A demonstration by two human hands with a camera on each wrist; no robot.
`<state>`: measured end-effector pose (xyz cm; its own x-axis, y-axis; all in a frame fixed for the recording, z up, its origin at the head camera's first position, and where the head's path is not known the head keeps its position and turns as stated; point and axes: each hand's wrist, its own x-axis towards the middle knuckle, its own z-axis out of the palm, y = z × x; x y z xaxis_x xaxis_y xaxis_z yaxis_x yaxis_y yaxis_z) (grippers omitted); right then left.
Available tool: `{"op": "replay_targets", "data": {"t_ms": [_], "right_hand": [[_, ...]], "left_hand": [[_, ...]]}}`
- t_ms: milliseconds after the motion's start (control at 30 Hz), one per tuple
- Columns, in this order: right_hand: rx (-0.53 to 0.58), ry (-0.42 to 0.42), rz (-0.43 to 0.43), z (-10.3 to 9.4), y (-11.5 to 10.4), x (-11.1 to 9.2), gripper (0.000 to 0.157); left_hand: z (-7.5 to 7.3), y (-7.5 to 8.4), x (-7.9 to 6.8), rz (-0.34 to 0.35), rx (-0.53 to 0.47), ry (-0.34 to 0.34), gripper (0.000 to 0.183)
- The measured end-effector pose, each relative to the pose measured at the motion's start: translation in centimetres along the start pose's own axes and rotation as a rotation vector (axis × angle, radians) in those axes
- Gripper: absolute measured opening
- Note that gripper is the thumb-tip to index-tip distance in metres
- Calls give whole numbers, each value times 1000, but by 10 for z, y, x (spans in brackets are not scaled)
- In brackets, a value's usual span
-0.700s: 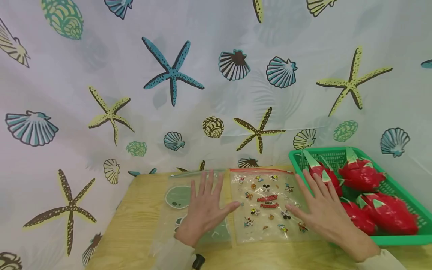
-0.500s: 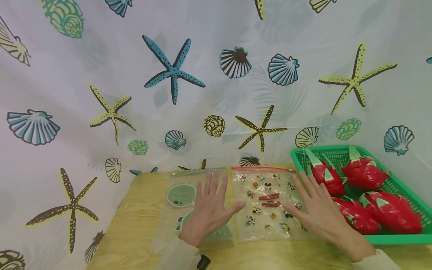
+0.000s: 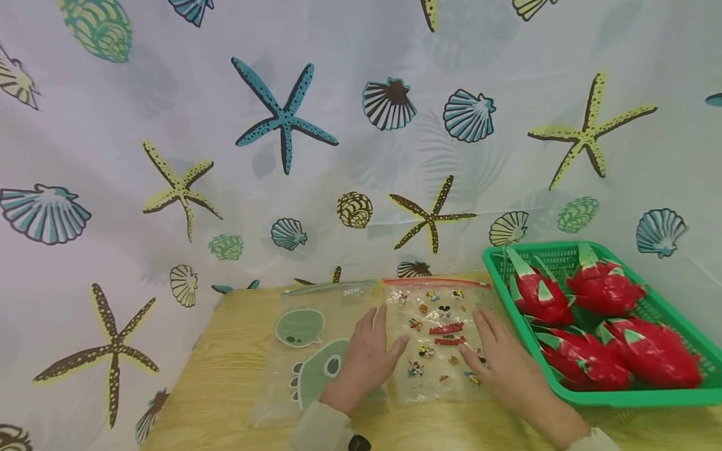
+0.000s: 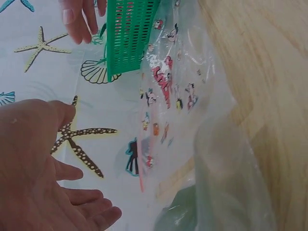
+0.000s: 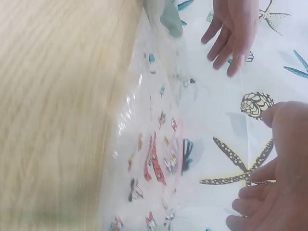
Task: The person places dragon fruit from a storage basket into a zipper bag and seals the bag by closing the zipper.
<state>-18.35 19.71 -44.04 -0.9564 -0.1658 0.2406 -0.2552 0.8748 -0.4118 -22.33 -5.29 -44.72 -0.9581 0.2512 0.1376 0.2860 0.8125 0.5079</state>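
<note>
Two clear zip bags lie side by side on the wooden table in the head view. The left one, a zip bag with a green dinosaur print (image 3: pixel 316 369), is partly covered by my left hand (image 3: pixel 366 357). Cartoon figures and red lettering mark the other, a red-edged zip bag (image 3: pixel 429 376). Over its right side is my right hand (image 3: pixel 504 363). Both hands hold nothing, and their palms turn toward each other. The left wrist view shows my left hand (image 4: pixel 57 178) raised above the bags, fingers loosely bent. My right hand (image 5: pixel 274 178) appears similarly relaxed in the right wrist view.
A green plastic basket (image 3: pixel 603 398) with several red dragon fruits (image 3: pixel 603 288) stands at the right, close beside the red-edged bag. Behind the wooden table (image 3: pixel 225 351) hangs a white curtain (image 3: pixel 350 50) printed with shells and starfish.
Both hands have turned from palms down with fingers spread to palms facing inward. The fingers have drawn together, and the right hand has shifted left, away from the basket.
</note>
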Motion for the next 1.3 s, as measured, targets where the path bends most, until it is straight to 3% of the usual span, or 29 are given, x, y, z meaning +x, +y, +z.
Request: {"op": "replay_targets", "data": {"t_ms": [167, 367, 633, 800, 967, 1300], "right_hand": [[37, -33, 58, 15, -1, 2, 75], [52, -35, 143, 30, 16, 3, 72], [108, -125, 293, 43, 33, 2, 67], [91, -87, 290, 48, 37, 1, 63], [67, -103, 298, 52, 41, -1, 65], [25, -2, 234, 54, 41, -6, 53]], "left_hand": [[12, 2, 3, -65, -75, -1, 68], [24, 2, 8, -117, -170, -13, 63], [33, 1, 11, -196, -251, -46, 64], [34, 4, 13, -240, -311, -65, 63], [37, 4, 15, -297, -409, -52, 63], [42, 0, 22, -324, -528, -37, 60]]}}
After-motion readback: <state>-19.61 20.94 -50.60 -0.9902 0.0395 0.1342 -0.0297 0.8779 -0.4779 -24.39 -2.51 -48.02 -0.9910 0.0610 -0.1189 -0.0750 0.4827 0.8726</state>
